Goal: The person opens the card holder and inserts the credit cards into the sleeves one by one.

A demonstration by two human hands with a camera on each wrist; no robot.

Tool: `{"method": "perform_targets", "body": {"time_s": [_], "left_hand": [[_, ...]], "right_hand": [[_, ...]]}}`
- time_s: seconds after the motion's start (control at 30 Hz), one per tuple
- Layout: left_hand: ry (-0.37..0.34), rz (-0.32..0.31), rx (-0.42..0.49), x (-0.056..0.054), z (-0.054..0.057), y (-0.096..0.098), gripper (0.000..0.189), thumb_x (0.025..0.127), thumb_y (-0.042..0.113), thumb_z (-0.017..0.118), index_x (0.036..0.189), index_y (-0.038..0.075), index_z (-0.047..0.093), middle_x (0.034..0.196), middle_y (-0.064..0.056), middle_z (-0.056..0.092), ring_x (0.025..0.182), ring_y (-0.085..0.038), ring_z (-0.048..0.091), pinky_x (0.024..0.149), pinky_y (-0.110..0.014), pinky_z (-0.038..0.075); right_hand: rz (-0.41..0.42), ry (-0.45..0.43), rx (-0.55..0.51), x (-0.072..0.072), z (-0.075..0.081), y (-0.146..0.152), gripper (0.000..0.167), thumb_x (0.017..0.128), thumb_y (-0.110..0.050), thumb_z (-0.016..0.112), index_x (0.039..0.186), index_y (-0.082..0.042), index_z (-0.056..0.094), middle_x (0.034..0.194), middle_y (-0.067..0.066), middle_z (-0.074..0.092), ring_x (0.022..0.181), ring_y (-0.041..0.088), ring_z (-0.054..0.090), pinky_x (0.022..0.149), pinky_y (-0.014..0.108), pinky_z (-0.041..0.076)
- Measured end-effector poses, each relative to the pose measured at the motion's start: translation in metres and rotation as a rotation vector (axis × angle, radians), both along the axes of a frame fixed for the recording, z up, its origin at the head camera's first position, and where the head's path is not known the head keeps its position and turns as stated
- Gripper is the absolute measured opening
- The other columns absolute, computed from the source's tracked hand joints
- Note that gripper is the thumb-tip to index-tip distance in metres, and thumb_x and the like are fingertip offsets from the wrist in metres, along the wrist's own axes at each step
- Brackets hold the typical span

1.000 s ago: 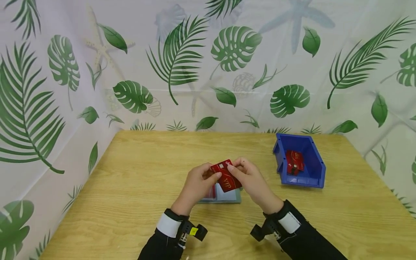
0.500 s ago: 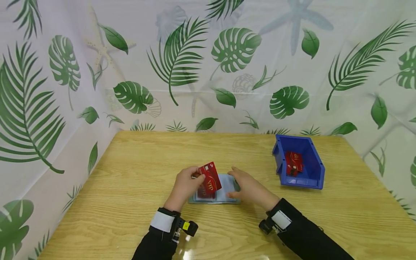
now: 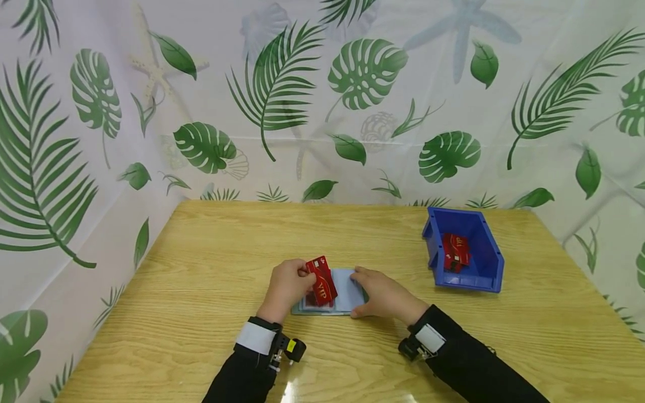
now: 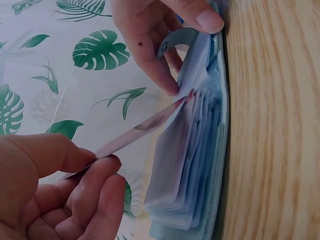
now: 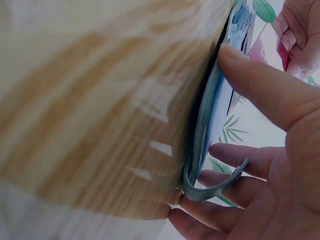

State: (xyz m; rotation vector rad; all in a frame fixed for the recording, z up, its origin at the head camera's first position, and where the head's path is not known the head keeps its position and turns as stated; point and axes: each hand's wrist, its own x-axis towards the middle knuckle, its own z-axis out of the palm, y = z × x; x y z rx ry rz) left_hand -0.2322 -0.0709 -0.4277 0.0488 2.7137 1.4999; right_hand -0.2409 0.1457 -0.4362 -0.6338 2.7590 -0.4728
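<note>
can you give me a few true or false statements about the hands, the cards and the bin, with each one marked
1. The left hand holds a red card. True.
2. The right hand grips the card holder. True.
3. The card holder is closed. False: it lies open on the table.
4. The blue bin contains red cards. True.
5. The blue bin stands left of the card holder. False: it stands to the right.

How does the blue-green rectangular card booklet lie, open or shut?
Open: the booklet lies spread, clear plastic sleeves on one side, pale-blue panel on the other.
</note>
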Motion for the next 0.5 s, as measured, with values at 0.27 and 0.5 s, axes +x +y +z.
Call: {"method": "perform_targets", "body": {"time_s": [0.27, 0.5], "left_hand": [[0.004, -0.006, -0.049, 0.002, 0.000, 0.005, 0.011, 0.088, 0.005, 0.064, 0.078, 0.002, 0.061, 0.067, -0.004, 0.059, 0.061, -0.013, 0.061, 0.054, -0.026, 0.051], [-0.016, -0.009, -0.036, 0.001, -0.005, 0.011, 0.006, 0.086, 0.004, 0.064, 0.083, 0.000, 0.064, 0.068, -0.004, 0.060, 0.059, -0.013, 0.060, 0.052, -0.026, 0.051]], "right_hand": [[-0.013, 0.017, 0.016, 0.000, -0.006, 0.001, 0.078, 0.073, -0.035, 0.085, 0.136, -0.002, 0.054, 0.148, 0.021, 0.041, 0.133, 0.037, 0.043, 0.106, 0.049, 0.037], [-0.009, 0.032, 0.004, 0.000, -0.006, 0.001, 0.078, 0.073, -0.035, 0.086, 0.135, -0.001, 0.054, 0.148, 0.022, 0.041, 0.132, 0.037, 0.043, 0.105, 0.049, 0.038]]}}
